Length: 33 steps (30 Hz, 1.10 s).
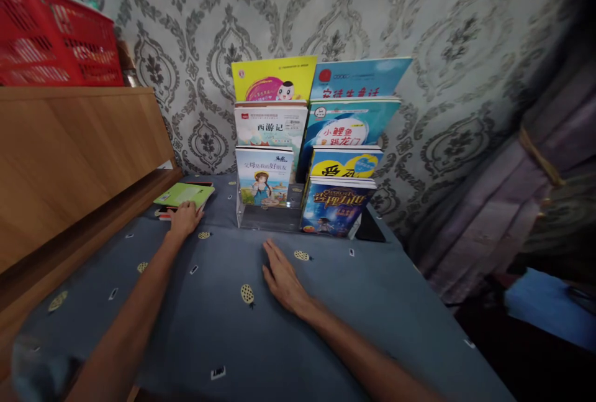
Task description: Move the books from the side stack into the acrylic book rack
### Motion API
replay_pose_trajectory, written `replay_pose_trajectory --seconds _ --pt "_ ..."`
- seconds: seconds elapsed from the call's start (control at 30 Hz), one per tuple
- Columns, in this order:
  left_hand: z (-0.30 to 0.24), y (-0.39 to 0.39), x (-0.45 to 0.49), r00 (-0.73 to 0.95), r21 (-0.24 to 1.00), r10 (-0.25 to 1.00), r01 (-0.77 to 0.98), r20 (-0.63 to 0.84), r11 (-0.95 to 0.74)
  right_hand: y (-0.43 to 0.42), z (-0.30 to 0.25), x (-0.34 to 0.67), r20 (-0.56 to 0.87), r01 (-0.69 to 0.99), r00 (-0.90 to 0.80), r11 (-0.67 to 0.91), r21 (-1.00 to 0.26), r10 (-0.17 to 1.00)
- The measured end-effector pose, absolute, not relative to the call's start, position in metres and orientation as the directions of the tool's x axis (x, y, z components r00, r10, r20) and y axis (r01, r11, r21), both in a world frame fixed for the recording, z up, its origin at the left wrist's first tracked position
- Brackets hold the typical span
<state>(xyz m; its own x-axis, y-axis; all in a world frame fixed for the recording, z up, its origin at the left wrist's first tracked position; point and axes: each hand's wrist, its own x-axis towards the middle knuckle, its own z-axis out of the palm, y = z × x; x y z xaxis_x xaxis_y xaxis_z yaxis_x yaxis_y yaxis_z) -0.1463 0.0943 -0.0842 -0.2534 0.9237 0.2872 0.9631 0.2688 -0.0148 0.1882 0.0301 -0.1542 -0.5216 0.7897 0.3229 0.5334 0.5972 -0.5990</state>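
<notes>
My left hand (pixel 185 220) is at the near edge of a small stack of books at the table's far left. Its fingers curl on the green book (pixel 184 194) on top, and more books show beneath. My right hand (pixel 285 281) lies on the blue tablecloth (pixel 209 327), fingers stretched out, holding nothing. Just beyond it stands a clear tiered book rack (pixel 272 219). In its front row are a light-blue picture-cover book (pixel 265 181) on the left and a dark-blue book (pixel 335 206) on the right.
Higher tiers hold a white book (pixel 270 125), a yellow book (pixel 274 76), a teal book (pixel 349 122) and others. A wooden panel (pixel 79 159) borders the left side, with a red basket (pixel 60 35) on top. Purple curtain (pixel 493 191) hangs at right; patterned wall (pixel 279 10) stands behind.
</notes>
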Motion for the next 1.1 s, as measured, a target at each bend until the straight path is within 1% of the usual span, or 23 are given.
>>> replay_pose_trajectory --seconds 0.07,0.2,0.27,0.33,0.4,0.5,0.57,0.7,0.87,1.0,1.1 --pt "-0.086 0.083 -0.146 -0.227 -0.05 0.923 0.966 0.31 0.254 0.03 -0.155 0.188 0.337 0.528 -0.524 0.609 -0.592 0.782" --pt "-0.087 0.063 -0.145 -0.146 -0.177 0.934 0.961 0.327 0.212 0.031 -0.156 0.188 0.34 0.539 -0.521 0.61 -0.581 0.783" --pt "-0.086 0.059 -0.145 -0.132 -0.22 0.937 0.953 0.324 0.21 0.031 -0.155 0.187 0.33 0.547 -0.519 0.603 -0.581 0.789" --pt "-0.085 0.06 -0.144 -0.144 -0.224 0.936 0.949 0.322 0.223 0.031 -0.152 0.186 0.31 0.556 -0.515 0.587 -0.589 0.799" --pt "-0.084 0.063 -0.144 -0.168 -0.201 0.931 0.949 0.324 0.242 0.03 -0.149 0.186 0.296 0.56 -0.514 0.577 -0.595 0.805" --pt "-0.084 0.068 -0.145 -0.191 -0.171 0.925 0.951 0.327 0.257 0.029 -0.146 0.187 0.299 0.553 -0.522 0.584 -0.594 0.799" --pt "-0.084 0.069 -0.144 -0.185 -0.181 0.927 0.95 0.328 0.254 0.029 -0.147 0.187 0.311 0.549 -0.519 0.589 -0.593 0.796" --pt "-0.084 0.054 -0.137 -0.118 -0.234 0.939 0.951 0.323 0.2 0.031 -0.153 0.188 0.349 0.534 -0.497 0.597 -0.599 0.794" --pt "-0.087 0.015 -0.117 -0.001 -0.298 0.954 0.95 0.3 0.094 0.032 -0.154 0.188 0.332 0.525 -0.509 0.592 -0.612 0.794" --pt "-0.09 -0.021 -0.097 0.059 -0.279 0.957 0.96 0.284 0.024 0.031 -0.152 0.188 0.337 0.518 -0.508 0.594 -0.615 0.792" --pt "-0.091 -0.045 -0.086 0.093 -0.288 0.96 0.958 0.265 -0.014 0.031 -0.151 0.188 0.333 0.522 -0.511 0.594 -0.612 0.793"
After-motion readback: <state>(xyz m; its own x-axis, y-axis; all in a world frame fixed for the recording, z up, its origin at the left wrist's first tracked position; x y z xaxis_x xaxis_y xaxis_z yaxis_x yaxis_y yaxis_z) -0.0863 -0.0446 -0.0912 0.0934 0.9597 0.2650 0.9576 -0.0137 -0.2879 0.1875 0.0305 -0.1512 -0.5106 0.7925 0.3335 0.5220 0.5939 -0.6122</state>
